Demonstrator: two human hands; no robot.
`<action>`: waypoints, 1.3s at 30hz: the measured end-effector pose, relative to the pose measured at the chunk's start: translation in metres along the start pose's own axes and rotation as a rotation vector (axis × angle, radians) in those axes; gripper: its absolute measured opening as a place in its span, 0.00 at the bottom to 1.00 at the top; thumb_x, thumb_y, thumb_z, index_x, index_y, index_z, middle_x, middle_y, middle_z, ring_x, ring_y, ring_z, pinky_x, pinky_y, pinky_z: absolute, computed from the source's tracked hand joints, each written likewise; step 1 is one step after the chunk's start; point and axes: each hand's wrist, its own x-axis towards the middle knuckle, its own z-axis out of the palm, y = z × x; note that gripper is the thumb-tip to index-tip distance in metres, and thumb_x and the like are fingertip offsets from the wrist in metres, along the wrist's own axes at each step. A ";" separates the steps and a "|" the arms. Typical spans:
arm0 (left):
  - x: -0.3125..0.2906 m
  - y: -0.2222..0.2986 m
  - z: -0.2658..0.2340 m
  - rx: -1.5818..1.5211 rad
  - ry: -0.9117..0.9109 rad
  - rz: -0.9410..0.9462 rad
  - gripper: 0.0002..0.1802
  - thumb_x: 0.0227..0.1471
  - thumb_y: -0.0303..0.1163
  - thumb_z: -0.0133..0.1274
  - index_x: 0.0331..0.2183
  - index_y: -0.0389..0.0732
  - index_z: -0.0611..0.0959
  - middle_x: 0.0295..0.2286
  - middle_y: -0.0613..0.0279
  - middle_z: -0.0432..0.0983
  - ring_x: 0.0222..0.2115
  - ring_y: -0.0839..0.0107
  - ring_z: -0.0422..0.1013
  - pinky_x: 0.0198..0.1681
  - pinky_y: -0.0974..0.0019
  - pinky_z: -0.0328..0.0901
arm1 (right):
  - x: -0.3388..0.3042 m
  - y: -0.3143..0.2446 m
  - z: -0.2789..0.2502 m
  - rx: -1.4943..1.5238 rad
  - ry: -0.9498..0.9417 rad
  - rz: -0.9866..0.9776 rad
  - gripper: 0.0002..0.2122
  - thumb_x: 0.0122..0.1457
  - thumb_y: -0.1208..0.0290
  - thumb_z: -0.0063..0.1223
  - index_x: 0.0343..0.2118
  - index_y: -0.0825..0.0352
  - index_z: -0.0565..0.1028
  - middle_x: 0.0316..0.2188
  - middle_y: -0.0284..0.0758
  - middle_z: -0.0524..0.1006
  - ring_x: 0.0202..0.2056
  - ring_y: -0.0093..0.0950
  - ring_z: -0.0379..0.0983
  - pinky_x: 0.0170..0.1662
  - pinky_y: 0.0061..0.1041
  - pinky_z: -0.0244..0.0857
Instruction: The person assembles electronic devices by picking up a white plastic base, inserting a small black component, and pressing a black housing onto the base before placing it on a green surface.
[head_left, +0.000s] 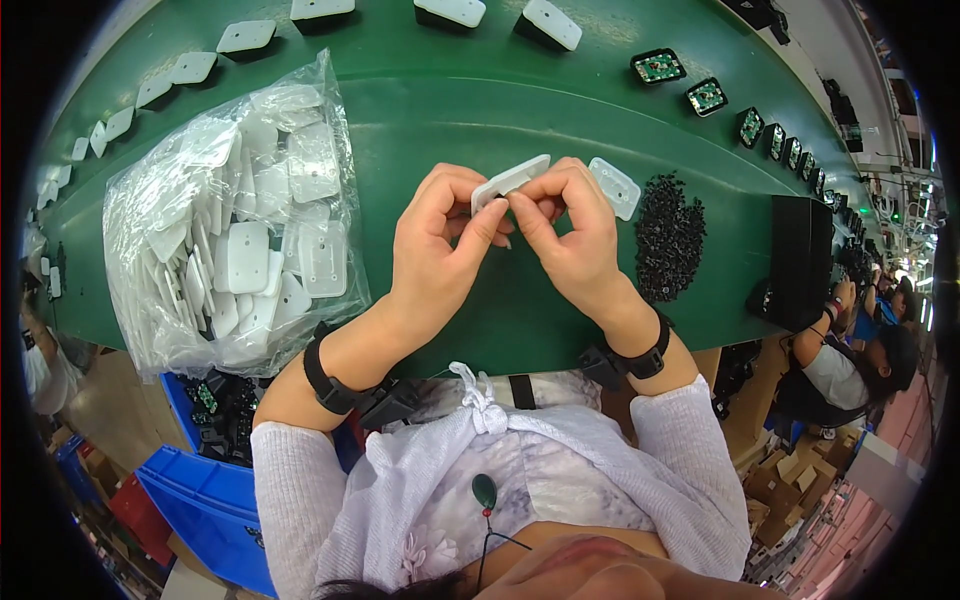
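The white plastic cover plate, pinched by left hand and right hand, seems light, stiff, slightly slippery, best gripped at its edges.

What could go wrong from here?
The plate is off the table, in the left hand's fingers, so it might slip.
The loose black parts lie beside the right hand; a brush could scatter them.
The full bag lies near the left forearm and could get nudged.
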 end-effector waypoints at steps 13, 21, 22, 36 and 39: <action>-0.002 0.007 -0.001 -0.068 -0.072 -0.171 0.03 0.56 0.23 0.50 0.32 0.33 0.73 0.32 0.63 0.68 0.28 0.77 0.72 0.29 0.75 0.69 | 0.004 -0.007 -0.021 0.174 -0.168 0.268 0.11 0.51 0.71 0.62 0.31 0.65 0.70 0.30 0.25 0.68 0.28 0.14 0.60 0.30 0.14 0.53; 0.008 0.007 -0.004 -0.088 -0.071 -0.185 0.09 0.60 0.25 0.43 0.40 0.31 0.74 0.31 0.59 0.73 0.28 0.75 0.72 0.31 0.72 0.69 | 0.004 0.013 -0.021 0.322 -0.152 0.468 0.09 0.54 0.73 0.61 0.33 0.66 0.70 0.29 0.25 0.69 0.31 0.13 0.64 0.33 0.13 0.58; 0.009 0.009 -0.006 -0.074 -0.013 -0.187 0.10 0.61 0.26 0.42 0.41 0.30 0.74 0.30 0.60 0.73 0.28 0.75 0.72 0.30 0.72 0.69 | 0.006 0.014 -0.022 0.322 -0.149 0.465 0.09 0.54 0.73 0.61 0.33 0.66 0.70 0.29 0.25 0.69 0.31 0.13 0.64 0.33 0.13 0.58; 0.016 0.004 -0.029 1.566 0.038 0.249 0.31 0.37 0.49 0.64 0.39 0.38 0.74 0.30 0.57 0.65 0.32 0.60 0.66 0.32 0.63 0.63 | 0.157 0.106 -0.126 -1.157 0.008 0.499 0.33 0.58 0.34 0.30 0.44 0.61 0.73 0.39 0.47 0.77 0.43 0.47 0.73 0.45 0.43 0.66; 0.009 0.007 -0.020 1.560 -0.026 0.231 0.31 0.38 0.44 0.65 0.41 0.37 0.73 0.31 0.57 0.65 0.33 0.61 0.65 0.34 0.62 0.63 | 0.162 0.099 -0.124 -1.187 -0.124 0.541 0.31 0.58 0.36 0.34 0.42 0.63 0.74 0.36 0.46 0.78 0.42 0.45 0.74 0.44 0.39 0.68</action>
